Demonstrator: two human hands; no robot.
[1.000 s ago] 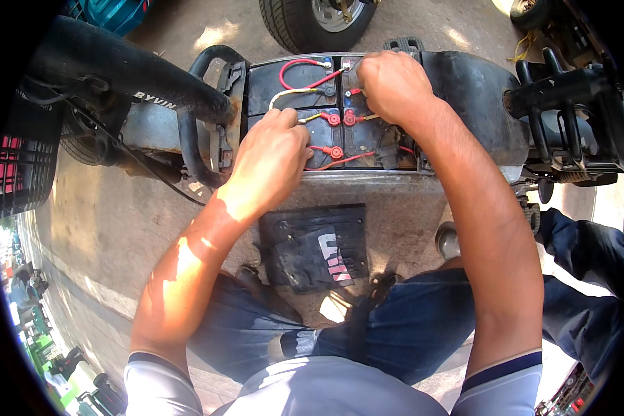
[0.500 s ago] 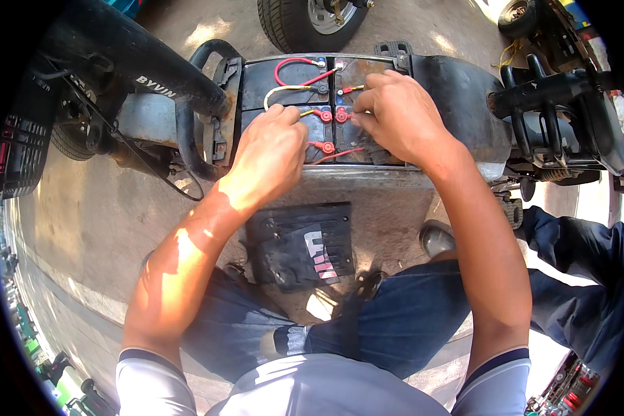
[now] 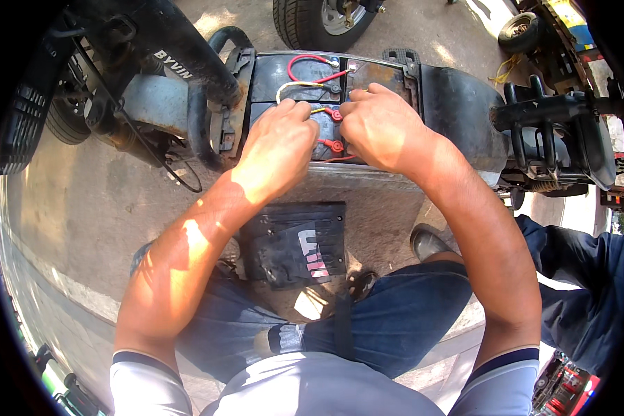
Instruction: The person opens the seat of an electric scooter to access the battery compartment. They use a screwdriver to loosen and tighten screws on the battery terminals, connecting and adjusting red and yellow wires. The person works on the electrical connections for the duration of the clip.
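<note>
Several dark batteries (image 3: 274, 75) sit in the metal-edged bay of a vehicle frame. My left hand (image 3: 281, 142) is closed over the near left battery, its fingers pinched on a white wire (image 3: 295, 84) that loops down from a far terminal. A yellow and red end comes out past these fingers to a red-covered terminal (image 3: 335, 115). My right hand (image 3: 385, 130) is curled over the right-hand batteries, fingertips bent down and hidden; what they grip, if anything, does not show. Another red terminal (image 3: 336, 146) lies between my hands. A red wire (image 3: 290, 68) arcs across the far batteries.
A black tool pouch (image 3: 291, 246) lies on the ground between my legs. Black frame tubes (image 3: 204, 76) rise to the left, and a dark cover (image 3: 461, 114) adjoins the bay on the right. Beyond stands a tyre (image 3: 295, 28). Another person's dark-trousered leg (image 3: 582, 284) is at right.
My right hand has turned and curled nearer, now covering the short red wire and right-side terminal seen before. My left hand stays over the white wire. The view has shifted slightly.
</note>
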